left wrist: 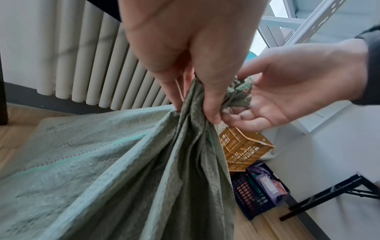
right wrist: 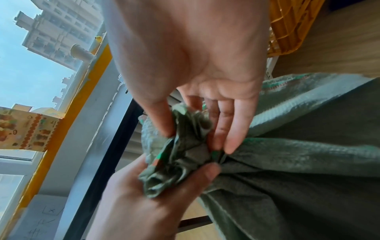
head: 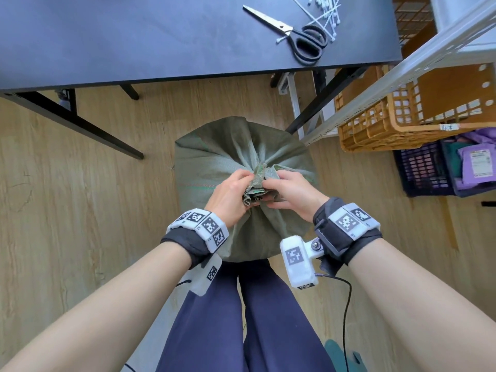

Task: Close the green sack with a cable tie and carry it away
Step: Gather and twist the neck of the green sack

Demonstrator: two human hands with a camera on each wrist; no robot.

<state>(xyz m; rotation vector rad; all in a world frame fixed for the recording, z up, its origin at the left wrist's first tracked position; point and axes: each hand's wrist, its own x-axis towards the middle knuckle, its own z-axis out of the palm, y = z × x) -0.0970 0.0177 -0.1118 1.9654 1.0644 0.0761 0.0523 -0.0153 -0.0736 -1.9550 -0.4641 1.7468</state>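
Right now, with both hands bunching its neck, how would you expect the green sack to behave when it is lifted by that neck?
The green sack looks floppy: its woven cloth pleats under the left hand and right hand. It bulges full, so probably heavy. With no tie visible on it, the neck may spread if the grip loosens.

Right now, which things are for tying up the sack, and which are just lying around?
For the job:
green sack, its gathered top held by the left hand and right hand
cable ties on the table

Just lying about:
scissors
yellow crate
dark crate with purple packets
radiator
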